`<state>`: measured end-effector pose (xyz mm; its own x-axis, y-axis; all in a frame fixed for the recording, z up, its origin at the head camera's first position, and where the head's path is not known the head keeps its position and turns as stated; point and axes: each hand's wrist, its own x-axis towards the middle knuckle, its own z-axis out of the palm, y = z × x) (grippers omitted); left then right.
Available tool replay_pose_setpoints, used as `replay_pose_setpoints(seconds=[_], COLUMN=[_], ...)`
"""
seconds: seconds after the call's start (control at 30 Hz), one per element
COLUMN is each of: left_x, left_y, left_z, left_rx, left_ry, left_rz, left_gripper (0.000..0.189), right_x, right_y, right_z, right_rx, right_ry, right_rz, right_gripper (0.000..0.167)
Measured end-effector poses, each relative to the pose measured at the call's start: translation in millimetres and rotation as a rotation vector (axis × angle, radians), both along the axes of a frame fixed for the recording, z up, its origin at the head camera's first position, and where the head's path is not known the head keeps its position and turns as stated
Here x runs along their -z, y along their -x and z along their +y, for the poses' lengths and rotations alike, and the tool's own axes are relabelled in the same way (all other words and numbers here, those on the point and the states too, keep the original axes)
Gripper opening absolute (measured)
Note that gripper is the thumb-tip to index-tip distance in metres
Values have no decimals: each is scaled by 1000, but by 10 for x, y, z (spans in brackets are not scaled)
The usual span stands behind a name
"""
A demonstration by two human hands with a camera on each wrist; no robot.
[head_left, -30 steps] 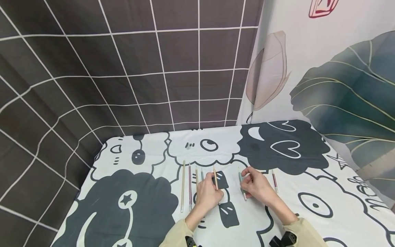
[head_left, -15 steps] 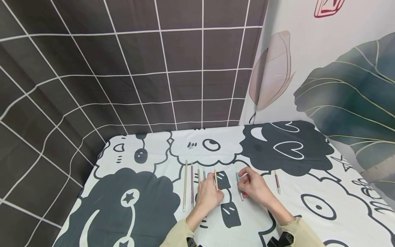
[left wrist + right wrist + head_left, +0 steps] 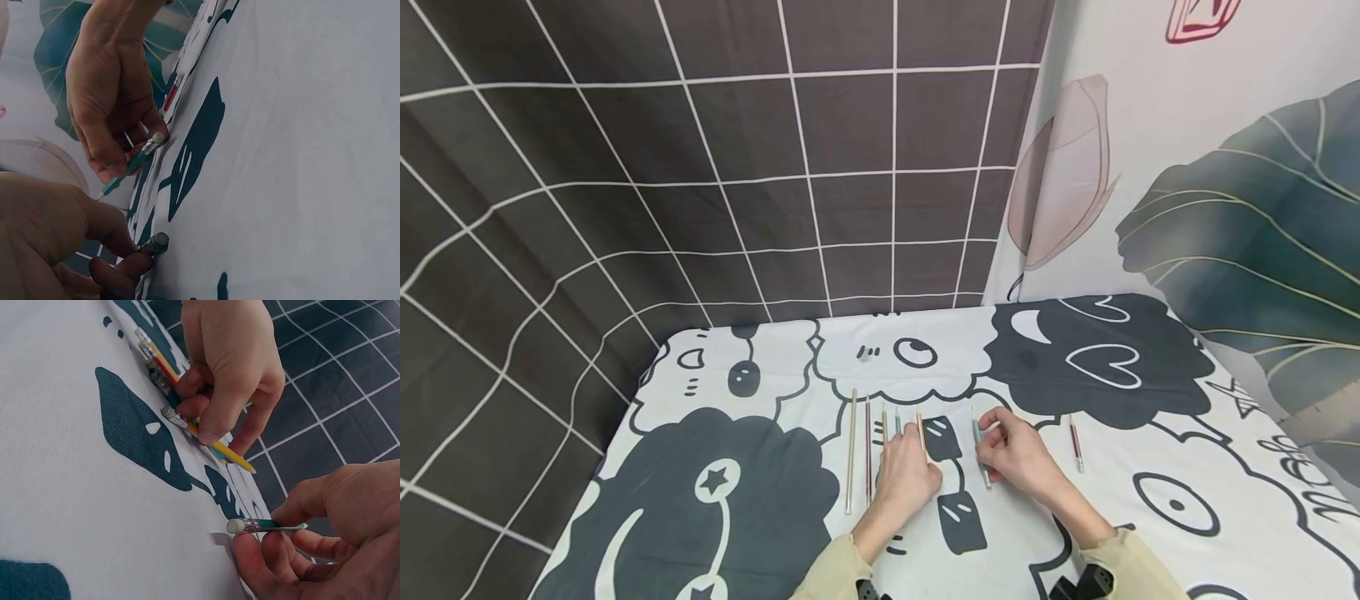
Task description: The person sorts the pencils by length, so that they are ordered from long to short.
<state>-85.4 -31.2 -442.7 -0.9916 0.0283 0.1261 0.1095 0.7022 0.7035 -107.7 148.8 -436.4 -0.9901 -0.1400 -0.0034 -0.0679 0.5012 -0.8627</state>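
Note:
My left hand pinches a yellow pencil between thumb and fingers, its eraser end toward me. To the right, my right hand holds a green pencil close over the tablecloth, eraser end also toward me. Left of the left hand lie a yellow pencil and a dark red pencil, roughly parallel. The tips of another yellow pencil and a bluish-green pencil show beyond the left hand, which hides the rest of them. A red pencil lies right of the right hand.
A white tablecloth with dark cartoon shapes covers the table. Behind it hangs a dark curtain with a white grid. A leaf-patterned cloth hangs at the right. Small black devices sit at both wrists.
My right hand has shifted a little left with the green pencil, away from the red pencil. The yellow pencil in my left hand has moved slightly left and sits lower behind the fingers.

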Motion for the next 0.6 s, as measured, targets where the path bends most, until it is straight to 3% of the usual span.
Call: replay_pose_setpoints(seconds=[0.6], left_x=[-23], left_y=[2], left_z=[16], left_rx=[19], left_ry=[84], left_rz=[-5], left_gripper=[36], right_x=[10], right_y=[-7], right_z=[-27], right_rx=[-11], right_ry=[27], right_rz=[-9], right_gripper=[27])
